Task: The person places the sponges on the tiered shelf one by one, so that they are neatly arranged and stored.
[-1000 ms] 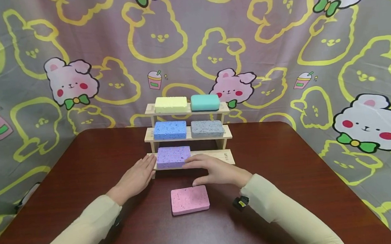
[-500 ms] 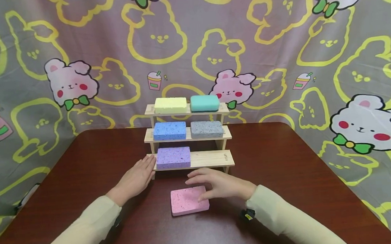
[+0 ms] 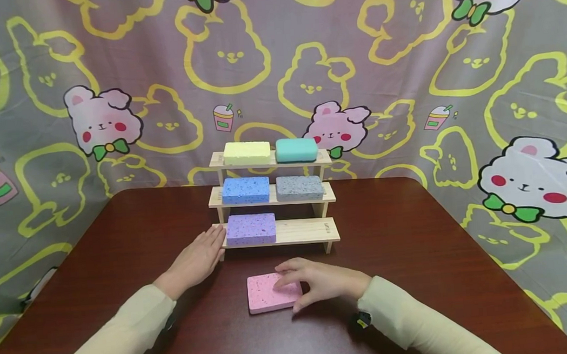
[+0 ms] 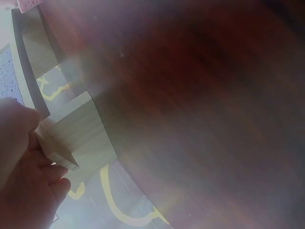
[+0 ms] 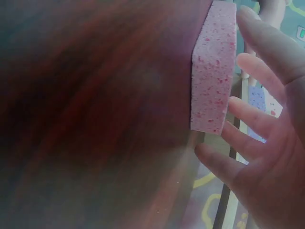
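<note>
A pink sponge (image 3: pixel 266 294) lies flat on the dark wooden table in front of a three-tier wooden rack (image 3: pixel 306 231). My right hand (image 3: pixel 321 280) hovers at its right side, fingers spread over its top and the thumb near its front right corner. In the right wrist view the fingers (image 5: pixel 252 112) are apart, close over the sponge's upper face. My left hand (image 3: pixel 196 258) holds the left end of the rack's lowest shelf, beside a purple sponge (image 3: pixel 251 229). In the left wrist view the shelf end (image 4: pixel 62 155) sits between thumb and fingers.
Blue (image 3: pixel 245 190) and grey (image 3: pixel 299 188) sponges lie on the middle shelf. Above them, the top shelf bears a pale yellow sponge (image 3: pixel 247 153) and a teal block (image 3: pixel 296 150). A patterned curtain (image 3: pixel 379 73) hangs behind the table (image 3: pixel 378 214).
My right hand has come down from beside the purple sponge toward me, to over the pink sponge's right side. The left hand stays at the rack's end.
</note>
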The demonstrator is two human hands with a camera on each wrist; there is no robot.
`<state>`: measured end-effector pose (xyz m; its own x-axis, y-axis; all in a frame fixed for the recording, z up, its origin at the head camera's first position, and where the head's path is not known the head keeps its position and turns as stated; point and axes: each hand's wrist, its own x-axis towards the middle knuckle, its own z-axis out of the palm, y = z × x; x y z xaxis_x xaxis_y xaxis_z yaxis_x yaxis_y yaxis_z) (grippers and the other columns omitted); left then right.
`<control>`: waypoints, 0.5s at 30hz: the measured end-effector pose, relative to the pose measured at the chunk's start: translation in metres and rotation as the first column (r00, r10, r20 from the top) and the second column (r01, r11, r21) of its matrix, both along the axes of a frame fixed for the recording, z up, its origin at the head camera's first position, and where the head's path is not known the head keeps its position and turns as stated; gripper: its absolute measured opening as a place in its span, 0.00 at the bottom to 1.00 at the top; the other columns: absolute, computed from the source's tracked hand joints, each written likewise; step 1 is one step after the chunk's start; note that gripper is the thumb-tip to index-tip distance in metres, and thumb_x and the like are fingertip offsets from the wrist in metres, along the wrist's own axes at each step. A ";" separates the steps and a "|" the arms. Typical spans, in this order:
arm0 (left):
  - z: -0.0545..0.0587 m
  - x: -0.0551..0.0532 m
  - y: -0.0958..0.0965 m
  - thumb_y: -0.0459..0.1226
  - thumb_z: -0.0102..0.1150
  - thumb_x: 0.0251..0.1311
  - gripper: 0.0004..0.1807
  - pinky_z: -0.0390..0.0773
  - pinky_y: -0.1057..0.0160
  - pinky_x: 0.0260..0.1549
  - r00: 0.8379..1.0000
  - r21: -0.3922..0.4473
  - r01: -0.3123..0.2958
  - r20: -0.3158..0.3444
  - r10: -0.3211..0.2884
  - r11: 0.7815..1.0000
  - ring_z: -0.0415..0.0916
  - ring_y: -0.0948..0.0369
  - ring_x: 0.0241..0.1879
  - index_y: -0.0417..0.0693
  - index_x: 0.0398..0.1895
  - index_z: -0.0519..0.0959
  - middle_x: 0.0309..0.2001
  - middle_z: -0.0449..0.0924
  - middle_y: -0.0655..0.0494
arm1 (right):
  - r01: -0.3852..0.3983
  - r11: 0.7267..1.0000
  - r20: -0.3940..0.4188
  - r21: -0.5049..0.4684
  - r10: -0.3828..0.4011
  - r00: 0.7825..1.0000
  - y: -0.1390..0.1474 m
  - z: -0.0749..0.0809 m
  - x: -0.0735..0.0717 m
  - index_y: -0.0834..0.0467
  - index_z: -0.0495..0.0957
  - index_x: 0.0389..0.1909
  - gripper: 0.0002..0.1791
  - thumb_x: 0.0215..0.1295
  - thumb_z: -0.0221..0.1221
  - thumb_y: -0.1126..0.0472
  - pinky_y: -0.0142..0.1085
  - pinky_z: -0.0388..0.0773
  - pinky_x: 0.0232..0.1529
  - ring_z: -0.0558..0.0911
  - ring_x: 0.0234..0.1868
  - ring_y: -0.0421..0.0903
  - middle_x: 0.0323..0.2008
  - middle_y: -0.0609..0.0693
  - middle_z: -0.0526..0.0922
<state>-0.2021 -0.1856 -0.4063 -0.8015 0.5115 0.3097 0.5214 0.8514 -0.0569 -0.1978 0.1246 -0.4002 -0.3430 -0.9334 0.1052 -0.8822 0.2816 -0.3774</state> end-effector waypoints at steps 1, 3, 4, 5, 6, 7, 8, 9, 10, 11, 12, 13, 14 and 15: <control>0.000 0.000 0.000 0.35 0.51 0.63 0.24 0.62 0.47 0.58 1.000 0.000 0.001 -0.001 -0.001 1.000 0.60 0.41 0.60 0.26 0.58 0.66 0.59 0.64 0.32 | 0.005 1.000 0.007 0.016 -0.005 1.000 0.000 -0.001 0.000 0.52 0.75 0.55 0.28 0.51 0.67 0.49 0.37 0.58 0.63 0.62 0.63 0.47 0.62 0.57 0.65; 0.000 0.000 0.000 0.35 0.50 0.63 0.24 0.62 0.47 0.58 1.000 -0.002 0.001 -0.003 -0.001 1.000 0.60 0.41 0.60 0.26 0.58 0.66 0.59 0.64 0.32 | 0.011 0.999 0.012 0.037 -0.012 1.000 0.001 -0.002 0.000 0.51 0.75 0.55 0.28 0.51 0.67 0.49 0.37 0.57 0.63 0.61 0.64 0.47 0.63 0.57 0.64; 0.000 0.000 0.000 0.35 0.50 0.63 0.24 0.62 0.47 0.58 1.000 -0.002 -0.001 -0.002 0.001 1.000 0.60 0.41 0.60 0.26 0.58 0.66 0.59 0.64 0.32 | 0.014 0.999 0.012 0.045 -0.015 1.000 0.001 -0.003 0.000 0.51 0.75 0.55 0.28 0.51 0.67 0.49 0.37 0.57 0.63 0.60 0.64 0.47 0.63 0.57 0.64; 0.000 0.000 0.000 0.35 0.51 0.63 0.24 0.62 0.47 0.58 1.000 -0.003 -0.003 0.000 0.003 1.000 0.60 0.42 0.61 0.26 0.58 0.66 0.59 0.64 0.32 | 0.017 0.999 0.012 0.050 -0.018 1.000 0.001 -0.003 0.000 0.51 0.75 0.55 0.28 0.51 0.67 0.50 0.36 0.57 0.63 0.60 0.65 0.47 0.63 0.57 0.64; 0.000 0.000 0.000 0.35 0.51 0.63 0.24 0.61 0.47 0.58 1.000 -0.003 -0.004 0.002 0.004 1.000 0.60 0.42 0.61 0.26 0.58 0.66 0.59 0.64 0.32 | 0.019 0.998 0.013 0.053 -0.020 1.000 0.001 -0.003 0.000 0.51 0.75 0.55 0.28 0.51 0.67 0.50 0.36 0.57 0.63 0.60 0.65 0.47 0.63 0.57 0.64; 0.000 0.000 0.000 0.35 0.51 0.63 0.25 0.61 0.47 0.58 1.000 -0.003 -0.006 0.004 0.006 1.000 0.60 0.42 0.61 0.26 0.58 0.66 0.60 0.64 0.32 | 0.022 0.998 0.009 0.056 -0.022 1.000 0.000 -0.003 0.000 0.51 0.75 0.55 0.28 0.52 0.67 0.51 0.36 0.57 0.63 0.60 0.65 0.46 0.63 0.56 0.64; 0.000 0.000 0.000 0.35 0.51 0.63 0.25 0.61 0.47 0.58 1.000 -0.003 -0.008 0.007 0.008 1.000 0.60 0.42 0.61 0.26 0.59 0.66 0.60 0.64 0.33 | 0.023 0.998 0.008 0.058 -0.023 1.000 0.000 -0.003 0.001 0.51 0.75 0.55 0.28 0.52 0.67 0.51 0.36 0.57 0.63 0.60 0.65 0.46 0.63 0.57 0.64; 0.000 0.000 0.000 0.35 0.51 0.63 0.25 0.61 0.47 0.58 1.000 -0.002 -0.009 0.008 0.009 1.000 0.60 0.42 0.61 0.26 0.59 0.66 0.60 0.64 0.33 | 0.025 0.998 0.008 0.060 -0.026 1.000 0.000 -0.003 0.001 0.51 0.75 0.55 0.28 0.52 0.67 0.52 0.36 0.57 0.63 0.60 0.65 0.46 0.63 0.56 0.64; 0.000 0.000 0.000 0.35 0.51 0.63 0.25 0.61 0.47 0.58 1.000 0.000 -0.010 0.009 0.010 1.000 0.60 0.42 0.61 0.26 0.59 0.66 0.60 0.64 0.33 | 0.028 0.998 0.011 0.062 -0.028 1.000 0.000 -0.003 0.001 0.51 0.75 0.55 0.27 0.52 0.67 0.53 0.36 0.57 0.63 0.60 0.65 0.46 0.63 0.56 0.64; 0.000 0.000 0.000 0.35 0.51 0.63 0.25 0.61 0.47 0.58 1.000 0.000 -0.009 0.009 0.009 1.000 0.60 0.42 0.61 0.26 0.59 0.66 0.60 0.64 0.33 | 0.031 0.997 0.015 0.065 -0.032 0.999 0.000 -0.002 0.001 0.51 0.75 0.55 0.27 0.52 0.67 0.53 0.35 0.57 0.63 0.61 0.65 0.46 0.63 0.56 0.64; 0.000 0.000 0.000 0.35 0.51 0.63 0.25 0.62 0.47 0.58 1.000 0.002 -0.007 0.006 0.007 1.000 0.60 0.42 0.61 0.26 0.59 0.66 0.60 0.64 0.33 | 0.032 0.997 0.017 0.066 -0.034 0.999 -0.001 -0.002 0.001 0.51 0.75 0.55 0.26 0.52 0.67 0.54 0.35 0.57 0.63 0.61 0.65 0.46 0.63 0.56 0.64; 0.000 0.000 0.000 0.35 0.51 0.63 0.24 0.62 0.47 0.58 1.000 0.003 -0.003 0.002 0.003 1.000 0.60 0.42 0.61 0.26 0.58 0.66 0.59 0.64 0.32 | 0.035 0.997 0.017 0.068 -0.036 0.999 -0.001 -0.002 0.002 0.51 0.75 0.55 0.26 0.53 0.67 0.54 0.35 0.57 0.63 0.61 0.64 0.46 0.63 0.56 0.64; 0.000 0.000 0.000 0.34 0.51 0.63 0.24 0.62 0.47 0.58 1.000 0.005 0.000 -0.002 0.000 1.000 0.60 0.42 0.60 0.26 0.58 0.66 0.59 0.64 0.32 | 0.036 0.997 0.014 0.068 -0.038 0.999 -0.001 -0.002 0.001 0.51 0.75 0.54 0.26 0.53 0.67 0.55 0.35 0.57 0.63 0.61 0.64 0.46 0.63 0.56 0.64; 0.000 0.001 0.000 0.34 0.50 0.63 0.24 0.62 0.47 0.58 1.000 0.006 0.003 -0.007 -0.003 1.000 0.61 0.41 0.60 0.26 0.58 0.66 0.59 0.65 0.32 | 0.038 0.997 0.015 0.069 -0.039 0.999 -0.001 -0.002 0.001 0.50 0.75 0.54 0.25 0.53 0.67 0.55 0.35 0.57 0.63 0.61 0.64 0.46 0.63 0.56 0.64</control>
